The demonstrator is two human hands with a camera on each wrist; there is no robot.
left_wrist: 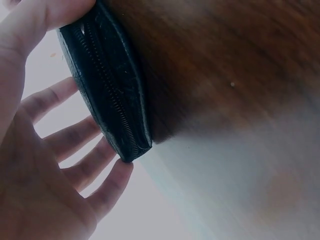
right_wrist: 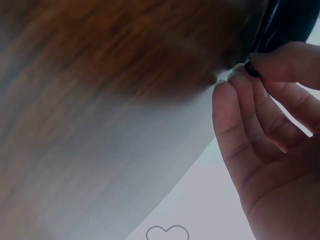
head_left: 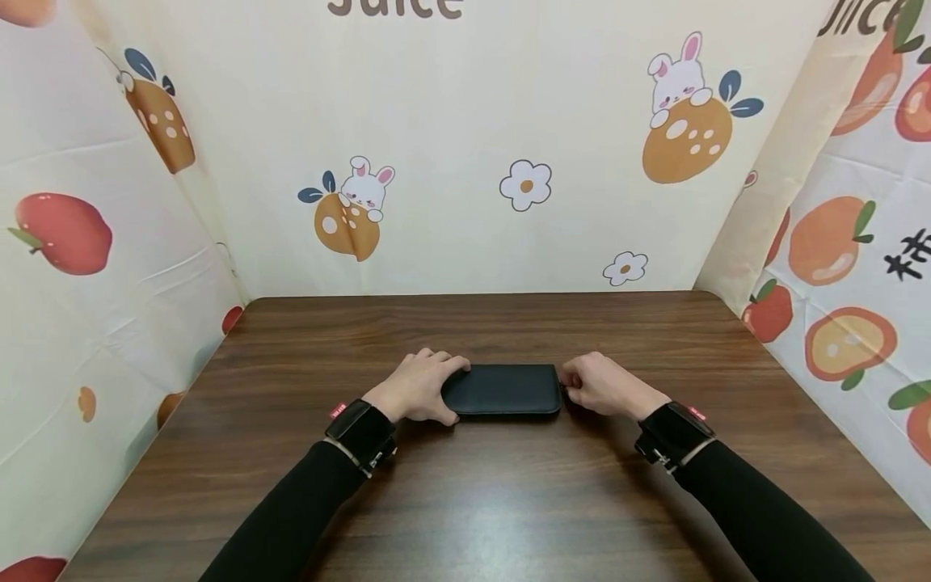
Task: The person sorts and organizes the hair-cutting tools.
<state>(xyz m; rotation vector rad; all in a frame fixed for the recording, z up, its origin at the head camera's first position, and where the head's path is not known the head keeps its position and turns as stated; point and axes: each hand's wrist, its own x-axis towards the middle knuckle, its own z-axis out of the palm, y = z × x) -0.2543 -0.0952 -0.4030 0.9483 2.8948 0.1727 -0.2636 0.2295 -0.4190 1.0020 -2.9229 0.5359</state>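
Note:
A black zip wallet [head_left: 502, 390] lies flat on the wooden table, between the two hands. My left hand [head_left: 420, 388] grips its left end, thumb at the near edge and fingers along the far side. In the left wrist view, the zipper teeth [left_wrist: 117, 106] run along the wallet's end, beside a slightly gaping leather edge. At the right end, my right hand [head_left: 600, 385] pinches a small dark zipper pull [right_wrist: 251, 69] between thumb and fingers. Only a corner of the wallet [right_wrist: 287, 25] shows in the right wrist view.
The brown wooden table [head_left: 494, 501] extends around the wallet on every side. Behind it hangs a pale curtain [head_left: 451, 234] printed with rabbits, fruit and flowers. Similar printed cloth stands at the left [head_left: 145, 339] and right [head_left: 836, 420] edges. Black wrist devices sit on both forearms.

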